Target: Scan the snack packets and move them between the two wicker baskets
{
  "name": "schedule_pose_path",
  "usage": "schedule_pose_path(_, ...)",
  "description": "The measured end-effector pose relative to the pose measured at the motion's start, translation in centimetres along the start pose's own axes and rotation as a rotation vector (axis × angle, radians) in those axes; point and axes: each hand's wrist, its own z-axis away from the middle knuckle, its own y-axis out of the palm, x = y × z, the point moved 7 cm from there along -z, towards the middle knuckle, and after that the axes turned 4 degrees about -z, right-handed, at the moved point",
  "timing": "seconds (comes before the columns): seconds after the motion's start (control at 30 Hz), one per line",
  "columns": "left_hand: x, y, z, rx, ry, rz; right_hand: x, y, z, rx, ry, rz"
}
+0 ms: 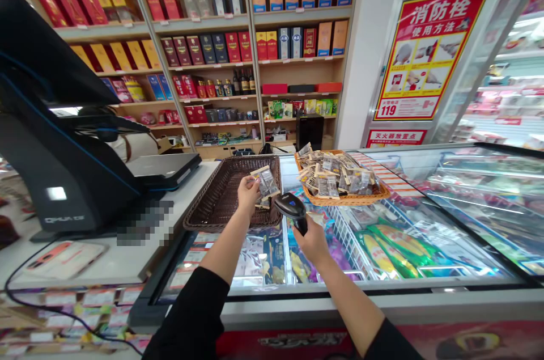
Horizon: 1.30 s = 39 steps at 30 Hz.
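My left hand [249, 194] pinches a small clear snack packet [268, 181] with cream-coloured ends, over the right side of a dark brown wicker basket [221, 190]. Part of another packet [262, 203] shows just below it. My right hand [313, 240] is wrapped round the handle of a black barcode scanner [291, 207], whose head points up and left toward the packet, apart from it. Beyond the scanner, to the right, an orange woven basket [357, 199] is heaped with several similar packets [329, 170].
Both baskets rest on a glass-topped freezer [323, 292] holding bagged frozen goods. At left, a black checkout terminal [63, 167] and a weighing scale [165, 167] stand on a white counter, with a phone [63, 258] lying nearby. Shelves of boxed bottles [204, 49] line the back.
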Motion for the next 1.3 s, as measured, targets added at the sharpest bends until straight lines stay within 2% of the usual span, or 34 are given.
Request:
schedule_pose_path(0.17,0.3,-0.6,-0.4,-0.043,0.007,-0.076,-0.3,0.0,0.0,-0.020,0.012,0.010)
schedule_pose_path(0.27,0.4,-2.7,-0.9,-0.222,0.023,-0.293,-1.1,-0.3,-0.1,-0.066,0.046,-0.056)
schedule_pose_path(0.33,0.3,-4.0,-0.9,-0.332,0.005,-0.521,-2.0,-0.5,-0.1,-0.117,0.113,-0.156)
schedule_pose_path(0.4,-0.2,-4.5,-0.7,-0.363,0.016,-0.729,-3.1,-0.7,0.0,-0.170,0.205,-0.308)
schedule_pose_path(0.5,-2.5,-3.3,0.3,-0.343,0.211,-0.896,-4.1,-1.6,0.3,-0.324,0.284,-0.582)
schedule_pose_path(0.6,-5.4,0.3,2.2,-0.258,0.500,-0.953,-4.8,-4.0,0.6,-0.538,0.265,-0.816)
schedule_pose_path(0.67,-6.1,4.5,3.4,-0.086,0.622,-0.966,-5.6,-5.8,0.6,-0.633,0.259,-0.907)
schedule_pose_path(0.7,-5.8,6.9,4.0,0.030,0.635,-0.976,-6.1,-6.7,0.6,-0.662,0.268,-0.930)
schedule_pose_path(0.77,-4.0,11.9,4.8,0.253,0.556,-1.019,-7.2,-8.3,0.6,-0.696,0.299,-0.932)
schedule_pose_path(0.8,-2.9,14.1,5.1,0.315,0.488,-1.052,-7.7,-9.0,0.8,-0.703,0.311,-0.916)
schedule_pose_path(0.87,-0.7,17.4,5.3,0.342,0.346,-1.138,-8.3,-10.3,1.2,-0.703,0.317,-0.869)
schedule_pose_path(0.97,1.6,19.4,5.1,0.263,0.167,-1.235,-8.8,-11.4,2.3,-0.671,0.312,-0.822)
schedule_pose_path(1.03,2.2,19.7,4.8,0.256,0.137,-1.251,-9.0,-11.8,3.0,-0.646,0.304,-0.820)
schedule_pose_path(1.13,1.9,19.0,4.6,0.349,0.183,-1.225,-8.9,-11.8,3.1,-0.599,0.299,-0.840)
schedule_pose_path(1.2,0.9,17.5,4.6,0.366,0.244,-1.188,-8.3,-11.3,2.3,-0.548,0.282,-0.836)
schedule_pose_path(1.3,-1.7,13.5,5.1,0.248,0.355,-1.116,-6.7,-9.4,0.2,-0.436,0.228,-0.799)
